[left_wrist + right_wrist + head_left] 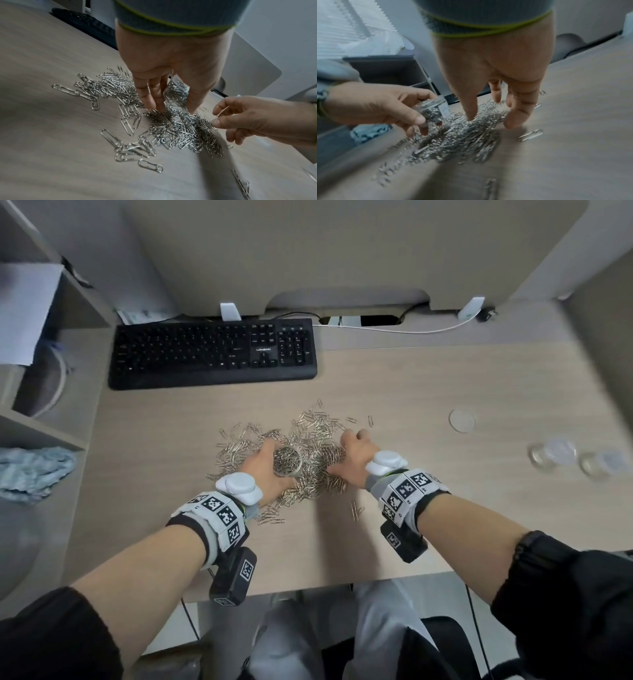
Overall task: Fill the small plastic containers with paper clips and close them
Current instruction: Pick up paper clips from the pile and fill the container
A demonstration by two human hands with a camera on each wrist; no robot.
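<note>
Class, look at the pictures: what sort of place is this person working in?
Probably an office desk or cubicle: a black keyboard sits on a wooden desk with partition walls behind, and shelves stand at the left.

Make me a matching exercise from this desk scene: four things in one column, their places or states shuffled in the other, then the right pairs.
Things:
1. small container
2. loose round lid
3. keyboard
4. blue cloth

Places or states:
A. on the side shelf
B. held in the left hand, full of paper clips
C. at the back of the desk
D. lying flat on the desk, alone

Pairs: 1-B, 2-D, 3-C, 4-A
</note>
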